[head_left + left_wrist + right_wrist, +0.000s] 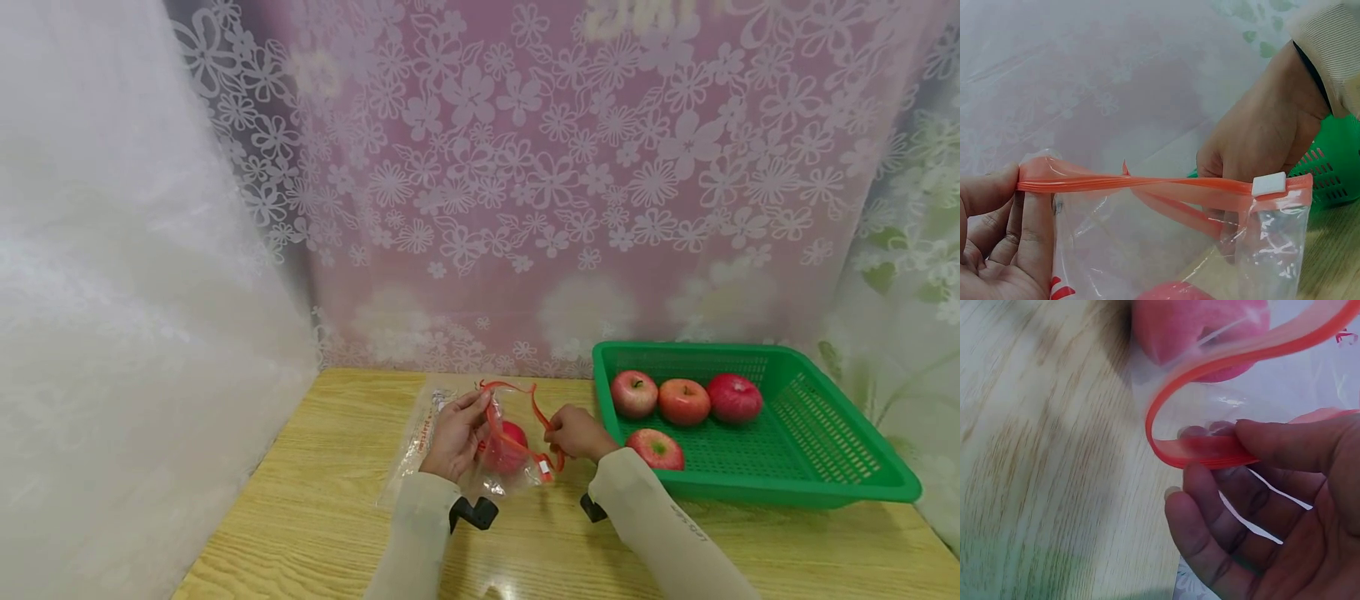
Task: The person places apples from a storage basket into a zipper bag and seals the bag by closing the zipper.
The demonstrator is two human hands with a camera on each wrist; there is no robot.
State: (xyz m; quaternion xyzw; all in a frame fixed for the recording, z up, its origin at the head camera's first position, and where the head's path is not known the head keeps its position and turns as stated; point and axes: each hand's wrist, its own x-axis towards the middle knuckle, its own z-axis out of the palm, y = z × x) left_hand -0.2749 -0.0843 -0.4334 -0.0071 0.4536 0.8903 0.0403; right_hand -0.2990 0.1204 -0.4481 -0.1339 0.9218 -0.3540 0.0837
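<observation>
A clear zip bag (1110, 237) with an orange-red sealing strip and a white slider (1269, 184) is held up between my hands, its mouth spread apart. Inside it, low down, sits a red apple (507, 448). My left hand (455, 436) pinches the strip between thumb and fingers on the left side of the mouth. On the opposite side my right hand (577, 432) pinches the strip, thumb against fingers, as the right wrist view shows. The slider lies at the bag's near right corner.
To the right stands a green plastic basket (795, 492) with several apples, among them a front one (655, 450). Another clear bag with red print (420, 433) lies flat on the wooden table (300, 500), left of my left hand. A floral curtain hangs behind.
</observation>
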